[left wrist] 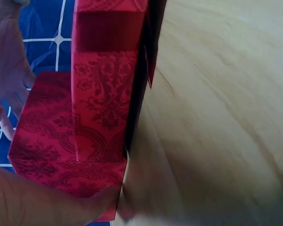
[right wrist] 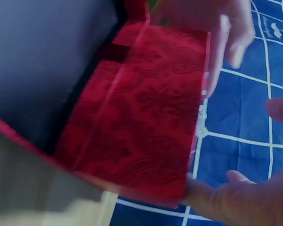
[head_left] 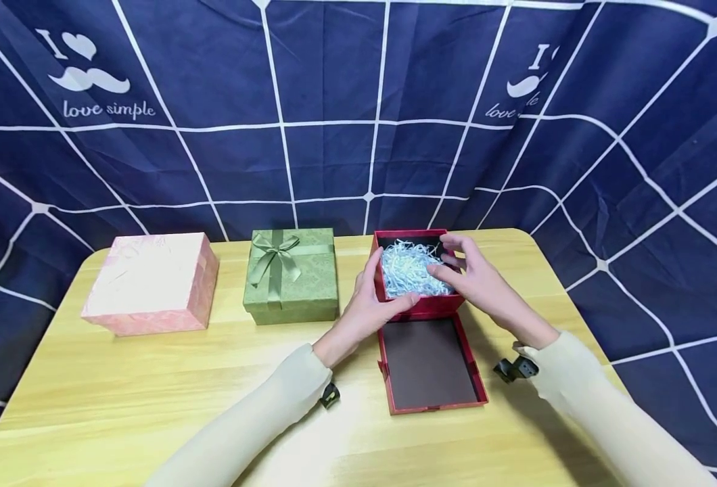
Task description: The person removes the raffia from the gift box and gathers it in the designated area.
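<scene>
- We see a red box (head_left: 433, 308) between the two hands, standing upright on the desk (head_left: 212, 392).
- Our left hand (head_left: 364, 308) grips its near left corner, fingers along the left side and thumb pressed on the front wall.
- Our right hand (head_left: 477, 277) is loosely spread, gripping nothing, its fingers at the right rim and its thumb over the filling.
- We find that filling, pale blue shredded paper (head_left: 410, 267), inside the box between both hands.
- Nearer to us than the hands, between our forearms, a red lid (head_left: 430, 365) lies with its dark inside up, close against the box front; we cannot tell whether they are joined.
- Left of our left hand sits a green box (head_left: 304, 291) with a ribbon bow (head_left: 276, 253).
- Farther left of that hand is a pink box (head_left: 142, 274).
- Beyond both hands hangs a navy cloth (head_left: 328, 162) with white lines.
</scene>
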### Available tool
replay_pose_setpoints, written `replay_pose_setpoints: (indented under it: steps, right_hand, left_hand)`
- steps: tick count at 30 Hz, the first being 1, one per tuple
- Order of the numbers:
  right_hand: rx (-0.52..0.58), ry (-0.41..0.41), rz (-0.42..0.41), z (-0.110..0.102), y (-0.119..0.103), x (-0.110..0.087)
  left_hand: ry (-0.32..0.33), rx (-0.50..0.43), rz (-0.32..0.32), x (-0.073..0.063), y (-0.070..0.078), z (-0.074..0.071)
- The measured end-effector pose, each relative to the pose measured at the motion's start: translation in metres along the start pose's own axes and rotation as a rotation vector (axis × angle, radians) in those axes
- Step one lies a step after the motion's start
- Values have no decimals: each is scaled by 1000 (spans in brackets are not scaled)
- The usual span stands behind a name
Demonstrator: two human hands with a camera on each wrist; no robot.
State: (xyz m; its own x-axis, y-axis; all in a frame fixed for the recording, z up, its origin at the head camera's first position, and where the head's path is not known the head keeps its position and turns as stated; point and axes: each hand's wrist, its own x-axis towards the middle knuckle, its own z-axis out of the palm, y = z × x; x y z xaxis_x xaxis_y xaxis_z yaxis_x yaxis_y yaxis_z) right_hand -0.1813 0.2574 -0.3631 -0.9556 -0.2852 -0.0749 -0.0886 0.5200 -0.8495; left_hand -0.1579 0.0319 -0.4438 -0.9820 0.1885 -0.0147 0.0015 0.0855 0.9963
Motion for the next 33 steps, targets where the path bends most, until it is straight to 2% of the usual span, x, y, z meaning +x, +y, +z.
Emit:
replay_pose_setpoints:
  steps: [5,8,11,14,19,26,33]
  right_hand:
    - [-17,-110,81,4,-5,16]
    - [-34,-146,105,9,-3,28]
    - [-49,-161,136,13,1,38]
    - [-62,-177,177,16,4,47]
    - [-53,-227,216,17,7,58]
    - [4,-337,241,18,11,67]
    - [18,-403,274,21,16,75]
  left_hand:
    - [18,53,21,6,-3,-1]
    - [28,68,42,11,-8,-2]
    - [15,56,31,14,-7,-3]
    - [-7,21,-18,13,2,-3]
    - [-28,-20,-74,17,7,-2]
    - [-38,-18,-74,18,7,-5]
    - [-42,14,-57,18,5,-6]
